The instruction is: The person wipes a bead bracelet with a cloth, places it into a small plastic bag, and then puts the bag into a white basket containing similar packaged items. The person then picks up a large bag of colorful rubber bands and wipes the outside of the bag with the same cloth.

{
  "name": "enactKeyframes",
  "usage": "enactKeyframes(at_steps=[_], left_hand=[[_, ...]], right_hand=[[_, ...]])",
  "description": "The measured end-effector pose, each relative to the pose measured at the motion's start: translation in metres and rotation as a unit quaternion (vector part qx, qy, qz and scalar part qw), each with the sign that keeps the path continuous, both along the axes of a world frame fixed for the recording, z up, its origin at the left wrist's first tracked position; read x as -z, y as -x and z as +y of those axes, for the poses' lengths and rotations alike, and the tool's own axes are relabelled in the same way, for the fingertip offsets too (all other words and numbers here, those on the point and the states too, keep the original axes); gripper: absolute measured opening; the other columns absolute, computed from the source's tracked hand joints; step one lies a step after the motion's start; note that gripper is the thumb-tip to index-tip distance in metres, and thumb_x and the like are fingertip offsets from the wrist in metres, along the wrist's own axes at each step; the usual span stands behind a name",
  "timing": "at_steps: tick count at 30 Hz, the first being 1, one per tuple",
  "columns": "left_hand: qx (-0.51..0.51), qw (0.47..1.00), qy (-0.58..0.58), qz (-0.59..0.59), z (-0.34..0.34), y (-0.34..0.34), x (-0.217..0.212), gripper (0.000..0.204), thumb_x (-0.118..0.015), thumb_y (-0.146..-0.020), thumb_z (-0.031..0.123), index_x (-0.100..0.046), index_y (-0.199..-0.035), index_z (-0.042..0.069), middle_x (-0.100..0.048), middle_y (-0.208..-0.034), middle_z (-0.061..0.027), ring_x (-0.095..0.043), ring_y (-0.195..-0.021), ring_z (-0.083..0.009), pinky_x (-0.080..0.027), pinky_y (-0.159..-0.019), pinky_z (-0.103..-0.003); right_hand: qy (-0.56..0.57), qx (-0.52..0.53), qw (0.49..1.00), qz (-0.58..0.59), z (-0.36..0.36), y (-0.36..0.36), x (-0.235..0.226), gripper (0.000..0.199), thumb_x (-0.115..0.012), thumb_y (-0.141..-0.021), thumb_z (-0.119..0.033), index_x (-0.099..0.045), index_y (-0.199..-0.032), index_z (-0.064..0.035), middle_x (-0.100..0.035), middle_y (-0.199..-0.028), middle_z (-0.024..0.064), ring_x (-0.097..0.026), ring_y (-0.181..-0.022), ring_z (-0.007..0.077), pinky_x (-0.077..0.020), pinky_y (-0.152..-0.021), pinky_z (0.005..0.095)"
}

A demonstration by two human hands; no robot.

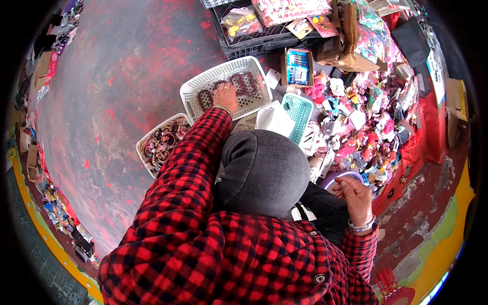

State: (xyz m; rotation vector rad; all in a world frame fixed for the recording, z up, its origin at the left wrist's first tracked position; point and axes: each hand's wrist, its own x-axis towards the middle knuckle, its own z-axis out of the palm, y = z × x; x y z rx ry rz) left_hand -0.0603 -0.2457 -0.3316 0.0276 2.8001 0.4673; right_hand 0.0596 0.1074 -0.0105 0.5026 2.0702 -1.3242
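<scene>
My left hand (pixel 226 97) reaches into a white perforated plastic basket (pixel 189 97), over dark red patterned pieces (pixel 245 84) in rows. Its fingers bend down among the pieces and their tips are hidden, so I cannot see whether they grip one. On the right, my right hand (pixel 356 199) is raised beside my knee, palm partly up. Its thumb and fingers are drawn together in a pinch. Whatever may be between them is too small to make out. Partly behind this hand is a round purple-rimmed container (pixel 330 179).
A basket of brownish-pink rosette-like pieces (pixel 163 142) stands left of my knee (pixel 264 170). A teal basket (pixel 300 114) and a small box of blue packets (pixel 297 67) lie ahead. Colourful trinkets (pixel 363 119) heap up at right; a black crate (pixel 239 48) stands at the back.
</scene>
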Motion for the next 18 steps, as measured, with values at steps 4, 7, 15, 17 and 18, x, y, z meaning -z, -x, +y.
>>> enactKeyframes(at_steps=[4, 7, 15, 17, 18], left_hand=[[-0.003, 0.998, 0.021, 0.051, -0.001, -0.003, 0.004, 0.054, -0.049, -0.076, 0.008, -0.037, -0.129, 0.014, -0.031, -0.138, -0.0151, -0.03, -0.126, -0.0325, -0.031, -0.099, -0.044], [0.104, 0.991, 0.065, -0.054, 0.002, 0.004, -0.001, 0.066, -0.047, -0.077, 0.006, -0.026, -0.137, 0.022, -0.014, -0.146, -0.013, -0.017, -0.134, -0.0317, -0.025, -0.104, -0.045], [0.173, 0.973, 0.099, -0.118, 0.015, 0.014, -0.001, 0.056, -0.039, -0.082, 0.008, -0.028, -0.136, 0.017, -0.012, -0.147, -0.0105, -0.013, -0.135, -0.0283, -0.024, -0.104, -0.049], [0.156, 0.979, 0.08, -0.101, 0.013, 0.011, 0.004, 0.053, -0.037, -0.083, 0.009, -0.03, -0.135, 0.014, -0.014, -0.146, -0.0116, -0.016, -0.134, -0.029, -0.026, -0.103, -0.047], [0.148, 0.982, 0.069, -0.093, 0.012, 0.009, 0.005, 0.051, -0.037, -0.083, 0.009, -0.031, -0.134, 0.013, -0.014, -0.146, -0.0122, -0.018, -0.134, -0.0293, -0.027, -0.103, -0.046]], right_hand=[[0.004, -0.003, 1.0, 0.0, 0.0, -0.001, 0.001, 0.023, -0.049, -0.091, -0.013, -0.06, -0.1, 0.0043, -0.061, -0.08, 0.0055, -0.055, -0.069, 0.0102, -0.0447, -0.063, 0.0212], [0.001, -0.009, 1.0, 0.003, 0.001, -0.001, 0.003, 0.022, -0.049, -0.091, -0.013, -0.06, -0.1, 0.0041, -0.061, -0.08, 0.0054, -0.055, -0.069, 0.0101, -0.0447, -0.063, 0.0211], [-0.005, -0.012, 1.0, 0.004, 0.001, 0.0, 0.003, 0.022, -0.049, -0.091, -0.014, -0.06, -0.1, 0.0037, -0.061, -0.079, 0.0054, -0.055, -0.069, 0.0099, -0.0448, -0.063, 0.0213], [-0.005, -0.011, 1.0, 0.004, 0.001, 0.0, 0.004, 0.023, -0.049, -0.091, -0.014, -0.06, -0.1, 0.0036, -0.061, -0.079, 0.0054, -0.055, -0.069, 0.0098, -0.0447, -0.063, 0.0214], [-0.005, -0.009, 1.0, 0.004, 0.002, -0.001, 0.004, 0.023, -0.049, -0.091, -0.015, -0.06, -0.1, 0.0036, -0.062, -0.079, 0.0054, -0.055, -0.068, 0.0098, -0.0447, -0.063, 0.0214]])
